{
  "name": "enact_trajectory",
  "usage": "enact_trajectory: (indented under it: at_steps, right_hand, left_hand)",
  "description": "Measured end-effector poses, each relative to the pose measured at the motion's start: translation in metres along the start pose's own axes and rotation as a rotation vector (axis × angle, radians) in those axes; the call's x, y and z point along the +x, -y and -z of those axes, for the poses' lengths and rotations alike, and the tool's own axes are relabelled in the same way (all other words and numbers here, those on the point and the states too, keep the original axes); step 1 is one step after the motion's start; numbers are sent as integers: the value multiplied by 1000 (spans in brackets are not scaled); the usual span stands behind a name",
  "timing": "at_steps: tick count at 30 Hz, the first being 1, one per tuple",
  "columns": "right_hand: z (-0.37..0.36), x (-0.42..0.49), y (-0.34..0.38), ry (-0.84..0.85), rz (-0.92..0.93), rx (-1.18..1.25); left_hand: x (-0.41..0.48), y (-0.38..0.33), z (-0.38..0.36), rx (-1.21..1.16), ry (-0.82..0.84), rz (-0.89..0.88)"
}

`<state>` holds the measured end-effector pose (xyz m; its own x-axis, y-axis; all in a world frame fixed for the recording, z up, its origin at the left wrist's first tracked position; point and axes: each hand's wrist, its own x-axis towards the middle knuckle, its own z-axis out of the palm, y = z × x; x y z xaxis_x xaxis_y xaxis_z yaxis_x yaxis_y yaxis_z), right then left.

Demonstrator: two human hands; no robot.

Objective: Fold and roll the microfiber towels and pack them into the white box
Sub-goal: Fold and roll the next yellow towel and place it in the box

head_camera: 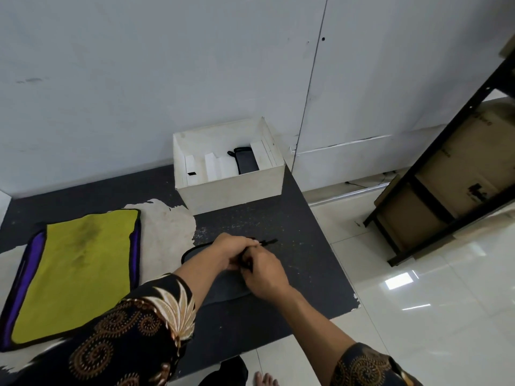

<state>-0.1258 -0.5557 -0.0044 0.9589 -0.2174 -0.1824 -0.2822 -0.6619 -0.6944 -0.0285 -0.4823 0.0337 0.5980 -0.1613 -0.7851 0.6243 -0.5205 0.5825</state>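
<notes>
A dark grey towel (228,288) with a black edge lies on the black mat in front of me, mostly under my arms. Both hands meet at its far end. My left hand (234,250) and my right hand (264,270) have curled fingers gripping the towel's rolled or folded end, and a black loop tag sticks out to the right. The white box (231,188) stands open against the wall behind them, with a rolled dark towel (245,162) and white dividers inside. A yellow-green towel (75,271) lies flat at the left on top of a purple towel (16,299).
The black mat (292,224) is worn, with a bare pale patch between the towels. Glossy white floor tiles lie to the right. A black metal shelf frame (434,218) with cardboard boxes stands at the far right. My bare foot shows at the bottom edge.
</notes>
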Motion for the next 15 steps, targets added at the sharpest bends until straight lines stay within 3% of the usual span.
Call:
enact_trajectory:
  at_steps: [5,8,13,15]
  right_hand:
    - [-9,-15,-2,-59,85,-35]
    - [-15,-20,0,-63,113,-109]
    - [-15,-17,2,-24,130,-140]
    - [-13,-15,4,-2,128,-168]
  left_hand:
    - [8,5,5,65,-74,-3]
    - [13,8,9,261,-153,-94]
    - [4,5,7,142,66,3]
    - [5,4,6,128,57,-2]
